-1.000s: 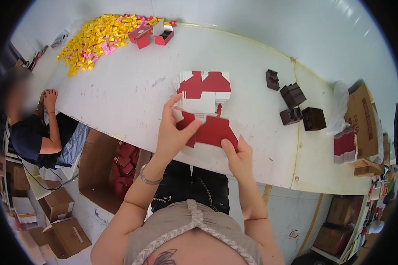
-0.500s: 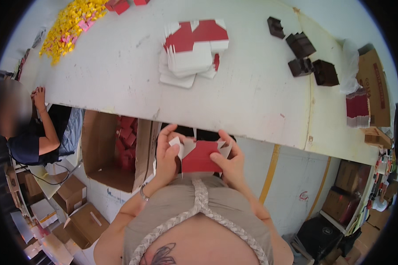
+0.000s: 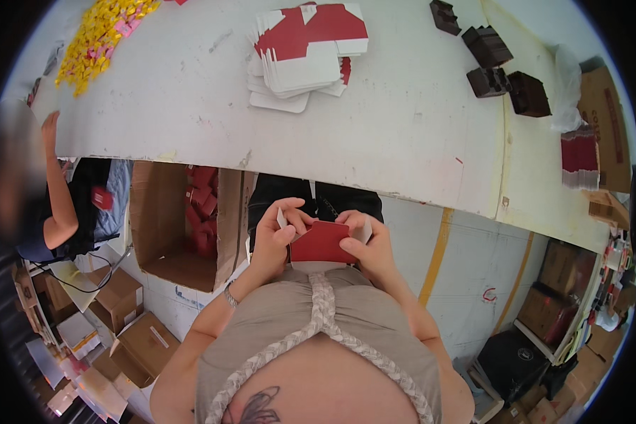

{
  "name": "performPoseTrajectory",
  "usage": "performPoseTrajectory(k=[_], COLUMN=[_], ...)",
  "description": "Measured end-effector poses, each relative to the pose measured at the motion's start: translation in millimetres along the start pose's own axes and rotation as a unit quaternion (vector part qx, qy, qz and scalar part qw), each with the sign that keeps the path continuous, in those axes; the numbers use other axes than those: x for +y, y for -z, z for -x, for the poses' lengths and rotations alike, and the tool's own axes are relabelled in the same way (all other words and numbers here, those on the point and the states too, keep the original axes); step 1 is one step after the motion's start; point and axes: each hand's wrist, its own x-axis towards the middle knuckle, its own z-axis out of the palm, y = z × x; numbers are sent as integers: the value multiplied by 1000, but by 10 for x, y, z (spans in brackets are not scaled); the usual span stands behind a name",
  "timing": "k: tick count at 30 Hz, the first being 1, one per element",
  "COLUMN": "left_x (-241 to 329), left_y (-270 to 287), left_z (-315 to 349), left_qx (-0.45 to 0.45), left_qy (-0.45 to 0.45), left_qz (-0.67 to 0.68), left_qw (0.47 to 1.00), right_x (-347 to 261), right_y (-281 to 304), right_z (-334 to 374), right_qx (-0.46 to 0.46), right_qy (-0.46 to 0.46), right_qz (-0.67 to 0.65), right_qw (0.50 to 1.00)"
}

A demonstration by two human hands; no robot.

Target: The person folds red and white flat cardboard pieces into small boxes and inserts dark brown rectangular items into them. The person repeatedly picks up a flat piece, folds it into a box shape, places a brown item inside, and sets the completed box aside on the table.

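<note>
A small red and white carton (image 3: 322,242), partly folded with its white flaps standing up, is held in front of my body, just off the table's near edge. My left hand (image 3: 274,237) grips its left side, fingers curled behind and thumb at the front. At the other side, my right hand (image 3: 368,244) closes on it with the thumb on the red face. Beyond, on the table, lies a stack of flat red and white carton blanks (image 3: 305,56). The carton's far side is hidden from view.
The white table (image 3: 389,141) spans the view. Yellow wrapped pieces (image 3: 95,46) heap at far left, dark brown blocks (image 3: 487,46) at far right. An open cardboard box (image 3: 164,233) of red cartons stands below the edge, left. A person's arm (image 3: 60,191) reaches the table at left.
Both hands have drawn the carton slightly nearer my body and its flaps have shifted. At left, the other person's arm has moved, and a red carton now shows by them.
</note>
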Motion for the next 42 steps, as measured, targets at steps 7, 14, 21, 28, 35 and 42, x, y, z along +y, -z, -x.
performPoseTrajectory(k=[7,14,21,28,35,42], left_x=[-83,59,63,164,553,897], left_y=[362,86,72,-269,-559,-592], left_z=[-68,-6,78,-198,-409,-616], left_qx=[-203,-47,-138,31,-111,-59], left_qy=[43,91,-83,-58,-387,-470], left_qz=[87,-209,-425,-250,-545,-427], left_qw=[974,973,891,966,735,770], right_x=[288,44,208,-72,-715,-505], right_y=[275,74,68,-194,-340,-387], right_z=[33,42,27,-100,-360,-251], right_qx=[-44,-20,24,-13,102,16], right_qy=[-144,-160,-83,226,380,314], right_qz=[-181,1,85,305,343,336], right_qw=[972,987,993,925,853,888])
